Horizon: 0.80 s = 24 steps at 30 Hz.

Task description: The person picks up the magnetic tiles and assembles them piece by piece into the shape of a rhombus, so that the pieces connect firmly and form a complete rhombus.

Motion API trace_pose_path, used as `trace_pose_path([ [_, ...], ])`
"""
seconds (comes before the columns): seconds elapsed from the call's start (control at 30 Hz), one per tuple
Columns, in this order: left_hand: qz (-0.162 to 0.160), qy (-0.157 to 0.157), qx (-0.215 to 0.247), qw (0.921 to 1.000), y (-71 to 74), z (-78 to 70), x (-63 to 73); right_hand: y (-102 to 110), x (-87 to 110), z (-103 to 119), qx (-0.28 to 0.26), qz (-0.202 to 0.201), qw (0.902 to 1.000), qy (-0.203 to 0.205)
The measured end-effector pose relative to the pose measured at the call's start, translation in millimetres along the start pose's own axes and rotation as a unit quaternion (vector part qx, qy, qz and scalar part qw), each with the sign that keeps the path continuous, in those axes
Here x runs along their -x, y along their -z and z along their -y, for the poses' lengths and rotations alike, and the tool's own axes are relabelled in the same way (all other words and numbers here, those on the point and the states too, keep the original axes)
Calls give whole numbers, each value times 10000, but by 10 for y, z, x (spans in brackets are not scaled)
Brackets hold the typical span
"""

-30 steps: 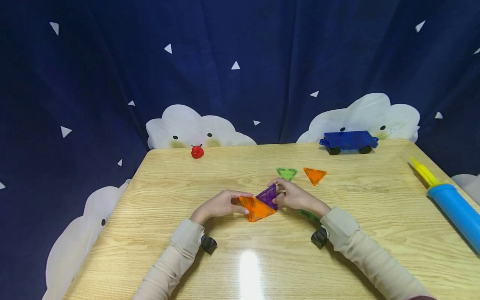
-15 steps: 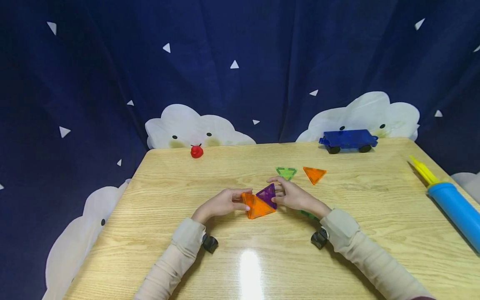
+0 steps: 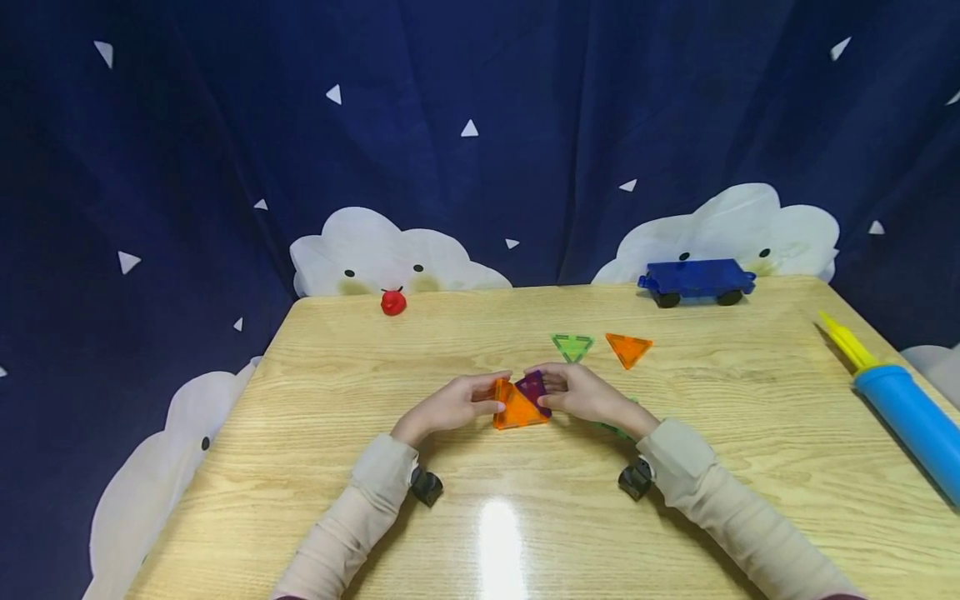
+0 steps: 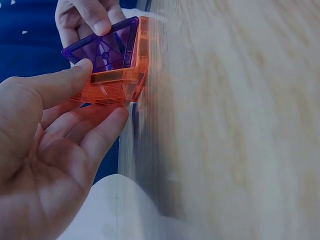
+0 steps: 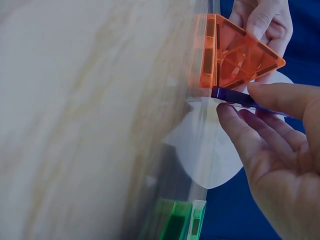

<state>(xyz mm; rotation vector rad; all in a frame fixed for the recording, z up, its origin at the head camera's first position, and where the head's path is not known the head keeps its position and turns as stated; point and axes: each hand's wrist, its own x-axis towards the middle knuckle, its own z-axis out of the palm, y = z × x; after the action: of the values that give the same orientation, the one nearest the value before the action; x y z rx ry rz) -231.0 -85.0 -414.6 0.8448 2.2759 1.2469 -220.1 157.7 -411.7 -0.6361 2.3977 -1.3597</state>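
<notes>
My left hand (image 3: 456, 406) pinches an upright orange triangular magnetic tile (image 5: 245, 57) between thumb and fingers. That tile rises from the edge of another orange triangular tile (image 3: 521, 412) lying flat on the table. From the other side, my right hand (image 3: 588, 394) pinches a translucent purple triangular tile (image 4: 102, 50), which leans up along another edge of the flat one. In the left wrist view the purple and orange tiles slant toward each other. The fingers hide part of the purple tile in the head view.
Beyond the hands lie a light green triangular tile (image 3: 572, 347) and a loose orange triangular tile (image 3: 628, 350). A green tile (image 5: 175, 220) sits by my right wrist. Farther off are a red toy (image 3: 393, 302), a blue wheeled toy base (image 3: 697, 282) and a blue-and-yellow pump (image 3: 907, 425).
My left hand has shifted right and slightly away with the orange tiles, turning them a little. The purple tile now tilts in closer to the orange one, with the right hand slightly farther left.
</notes>
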Motion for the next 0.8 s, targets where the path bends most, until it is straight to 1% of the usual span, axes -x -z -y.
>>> trace_pose_path([
  [0.17,-66,13,-119,9999,-15,-18,-23,-13,-5,11,100,-29,9999,-39],
  [0.27,-76,-12,-107,9999,-15,-38,-24,-21,-10,21,226,-50,9997,-44],
  [0.37,-75,-103,9,9999,-11,-43,-16,-25,-14,39,324,-69,9994,-15],
  [0.53,-41,-276,232,9993,-6,-33,-10,-28,-21,59,596,-57,9980,176],
  [0.67,-46,-376,295,9988,-10,-32,-13,-40,-26,69,731,-61,9970,247],
  [0.8,-51,-500,308,9983,-18,-17,-20,-63,-22,88,788,-88,9966,203],
])
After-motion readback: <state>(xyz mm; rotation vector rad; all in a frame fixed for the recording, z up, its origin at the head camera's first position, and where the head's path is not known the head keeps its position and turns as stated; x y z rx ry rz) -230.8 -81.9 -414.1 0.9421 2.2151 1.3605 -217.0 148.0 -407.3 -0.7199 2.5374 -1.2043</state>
